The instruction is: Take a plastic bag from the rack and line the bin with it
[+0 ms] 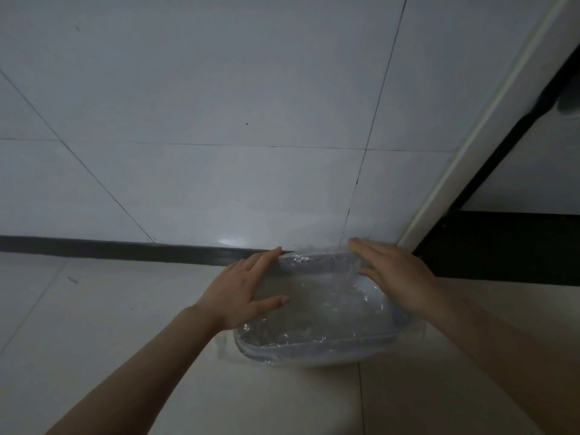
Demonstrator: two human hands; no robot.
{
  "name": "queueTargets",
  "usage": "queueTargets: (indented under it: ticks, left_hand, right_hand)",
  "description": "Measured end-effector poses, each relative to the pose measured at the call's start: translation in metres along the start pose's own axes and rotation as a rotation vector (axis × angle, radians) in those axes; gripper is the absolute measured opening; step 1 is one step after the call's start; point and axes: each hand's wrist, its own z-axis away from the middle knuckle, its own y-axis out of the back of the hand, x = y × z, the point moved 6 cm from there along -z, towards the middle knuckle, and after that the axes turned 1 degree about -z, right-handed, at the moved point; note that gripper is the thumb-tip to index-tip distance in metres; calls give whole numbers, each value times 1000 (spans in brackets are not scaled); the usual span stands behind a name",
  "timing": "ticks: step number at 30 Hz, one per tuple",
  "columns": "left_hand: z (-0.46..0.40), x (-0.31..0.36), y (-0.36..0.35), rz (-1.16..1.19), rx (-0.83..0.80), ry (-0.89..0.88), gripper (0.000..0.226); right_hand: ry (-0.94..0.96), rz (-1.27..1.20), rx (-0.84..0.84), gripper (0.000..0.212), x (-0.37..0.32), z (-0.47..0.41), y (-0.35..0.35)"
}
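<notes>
Head view, looking down at a tiled floor [94, 324] where it meets a white tiled wall [219, 89]. A dark baseboard strip [110, 248] runs across the middle left of the frame, along the foot of the wall. At lower centre stands a pale rectangular bin [323, 351] with rounded corners, seen from above, its far edge close to the wall. A clear plastic bag [326, 306] lies inside the bin; its crinkled film covers the interior and is folded outward over the near rim, hanging a little way down the outside at the lower left and right corners.

The left hand [243, 291] rests flat on the left edge of the bin, palm down, fingers extended and close together toward the far left corner, thumb spread out over the bag's opening. The right hand [395, 274] rests flat on the right edge, palm down, fingers straight and together, pointing toward the far right corner, where the film rises slightly against the wall. Neither hand pinches the film; both press on it. Both forearms are bare and enter from the lower edge of the frame. At upper right a white door frame [470, 136] slants down to the floor, with a dark threshold [502, 246] beside it.
</notes>
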Motion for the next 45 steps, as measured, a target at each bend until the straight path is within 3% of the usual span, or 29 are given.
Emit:
queueTargets:
  ticks: [5,9,12,17,22,25,27,29,32,35,38,42,45]
  left_hand:
    - [1,-2,2,-10,-3,15,82]
    - [11,4,16,-22,168,-68,75]
    - [3,13,18,-38,237,-72,57]
    - [-15,2,21,-42,286,113,25]
    - [-14,-17,16,78,267,169,21]
    - [-13,-16,17,207,258,165,25]
    - [-1,-11,26,319,292,143,41]
    - [19,1,34,345,315,45,58]
    - [55,33,19,177,217,-189,70]
    - [73,51,-9,47,149,-249,64]
    - [71,48,-22,12,145,-197,40]
    - [67,31,-28,85,160,-89,19]
    - [68,25,-30,33,127,-102,17]
  right_hand:
    - [-143,-64,-114,62,7,10,8]
    - [-83,-53,-10,69,-5,20,32]
    - [-169,-92,-3,58,-5,14,32]
    - [-355,-52,5,13,16,2,27]
    - [-386,-135,44,10,21,6,23]
    - [-395,-219,58,25,18,10,26]
    - [-345,-308,35,61,6,21,35]
    - [-155,-284,-12,87,-20,41,45]
    - [107,-107,-150,93,-56,76,31]
    - [142,-23,-265,86,-72,95,0]
    - [87,-3,-231,70,-76,94,-14]
    - [-25,59,-149,25,-73,88,-13]
    - [-52,106,-141,18,-70,85,-15]
